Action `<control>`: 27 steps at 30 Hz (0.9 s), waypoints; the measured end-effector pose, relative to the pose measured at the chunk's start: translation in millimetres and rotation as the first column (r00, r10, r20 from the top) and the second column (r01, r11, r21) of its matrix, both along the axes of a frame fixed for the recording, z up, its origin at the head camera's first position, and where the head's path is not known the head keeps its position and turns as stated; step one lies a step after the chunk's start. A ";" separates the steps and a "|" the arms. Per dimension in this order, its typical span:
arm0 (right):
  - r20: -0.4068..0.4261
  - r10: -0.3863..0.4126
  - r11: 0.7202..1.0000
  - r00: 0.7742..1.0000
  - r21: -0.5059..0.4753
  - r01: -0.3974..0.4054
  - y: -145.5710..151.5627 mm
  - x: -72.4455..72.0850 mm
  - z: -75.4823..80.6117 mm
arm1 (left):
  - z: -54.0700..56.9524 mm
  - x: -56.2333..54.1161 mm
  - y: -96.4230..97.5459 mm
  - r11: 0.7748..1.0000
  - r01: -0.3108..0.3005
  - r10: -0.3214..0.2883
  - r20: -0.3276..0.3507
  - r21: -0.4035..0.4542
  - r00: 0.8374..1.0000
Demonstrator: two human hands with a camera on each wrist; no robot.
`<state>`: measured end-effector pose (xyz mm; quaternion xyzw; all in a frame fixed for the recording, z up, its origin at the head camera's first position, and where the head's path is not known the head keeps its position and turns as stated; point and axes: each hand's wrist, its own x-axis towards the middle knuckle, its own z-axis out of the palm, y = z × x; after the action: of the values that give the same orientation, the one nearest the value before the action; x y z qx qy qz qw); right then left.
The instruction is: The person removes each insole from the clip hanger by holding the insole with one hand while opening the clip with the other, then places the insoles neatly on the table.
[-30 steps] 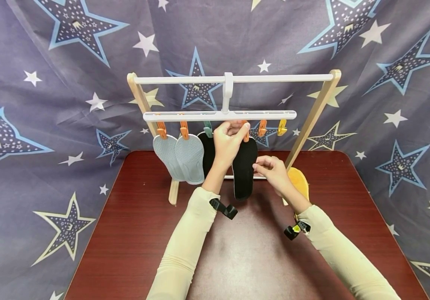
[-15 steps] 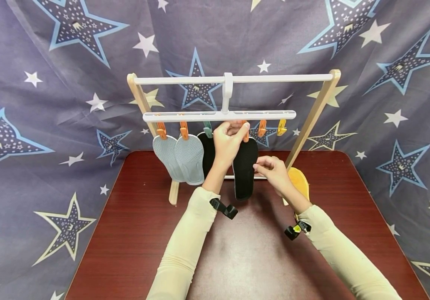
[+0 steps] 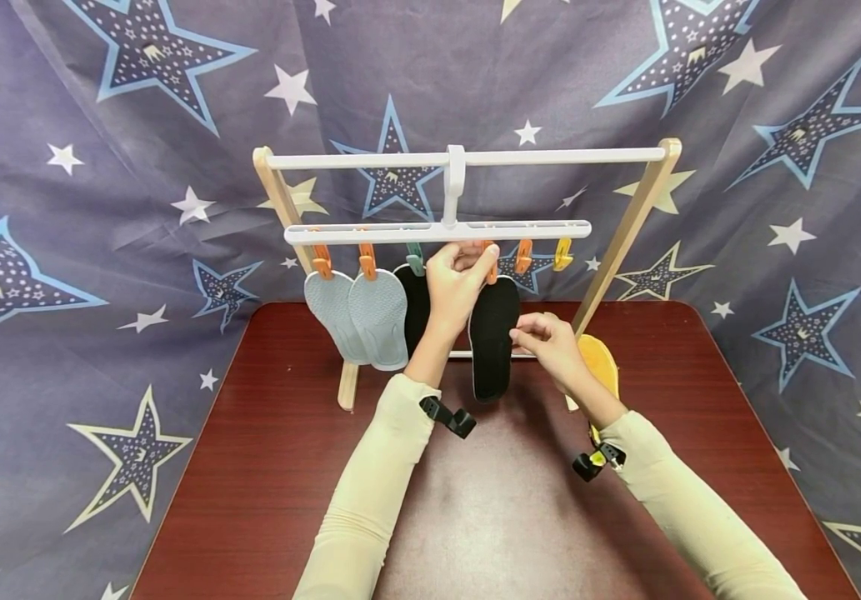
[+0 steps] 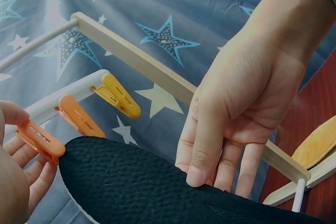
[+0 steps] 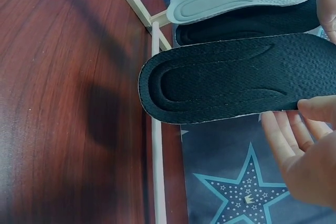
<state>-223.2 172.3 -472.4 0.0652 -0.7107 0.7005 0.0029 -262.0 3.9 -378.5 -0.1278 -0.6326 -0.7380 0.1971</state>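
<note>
A black shoe insole [image 3: 494, 342] hangs toe-up below the white clip hanger [image 3: 370, 234]. My left hand [image 3: 453, 287] pinches the orange clip [image 4: 42, 141] at the insole's top end between thumb and fingers. Lower down, my right hand [image 3: 553, 350] pinches the insole's right edge, thumb on the near face, as the right wrist view shows. Left of my left hand, a green clip [image 3: 416, 260] holds another black insole [image 3: 417, 308], partly hidden by the wrist. Two grey insoles [image 3: 379, 321] hang from orange clips farther left.
To the right on the hanger are another orange clip [image 3: 523, 257] and a yellow clip [image 3: 563, 255], nothing hanging from either. The hanger hooks over the rack's white top bar [image 3: 565, 157]. A yellow insole-like piece [image 3: 599, 364] is behind my right forearm, by the rack's wooden leg.
The black insole has swung slightly to the right, and my right hand has shifted right with it. My left hand stays at the orange clip.
</note>
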 end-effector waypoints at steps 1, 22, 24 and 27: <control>0.001 0.002 1.000 1.000 -0.011 -0.002 0.2 0.3 -0.2 | -0.6 -0.5 -0.2 1.000 -0.003 0.003 -0.002 -0.003 1.000; 0.028 0.020 0.992 0.999 -0.123 -0.016 13.5 2.9 -0.8 | -3.8 -1.9 -0.1 1.000 -0.018 0.018 -0.029 0.007 0.999; 0.031 0.020 0.992 0.999 -0.127 -0.016 15.0 4.0 0.5 | -4.2 -2.2 -0.1 1.000 -0.018 0.018 -0.030 0.008 0.999; 0.038 0.014 0.991 0.999 -0.133 -0.008 17.8 5.2 2.0 | -4.8 -2.6 0.0 1.000 -0.019 0.019 -0.033 0.012 0.999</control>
<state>-218.0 190.1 -470.4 0.0553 -0.6620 0.7474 -0.0102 -264.6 3.8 -383.3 -0.1329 -0.6262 -0.7375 0.2152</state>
